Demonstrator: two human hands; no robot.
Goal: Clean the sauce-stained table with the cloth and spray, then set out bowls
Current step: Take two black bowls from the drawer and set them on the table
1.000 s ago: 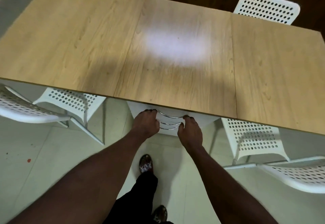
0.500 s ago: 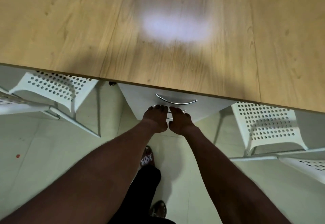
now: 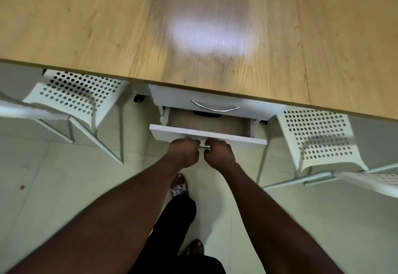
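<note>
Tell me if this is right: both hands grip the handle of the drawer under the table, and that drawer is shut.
Not quite. The head view shows the drawer pulled partly open, not shut. The left hand and the right hand do both grip its handle, under the table.

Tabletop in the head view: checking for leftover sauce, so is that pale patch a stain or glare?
Head view: pale patch on the tabletop reads as light glare, smeared by motion blur; no stain shows; the drawer is shadowed inside.
</note>
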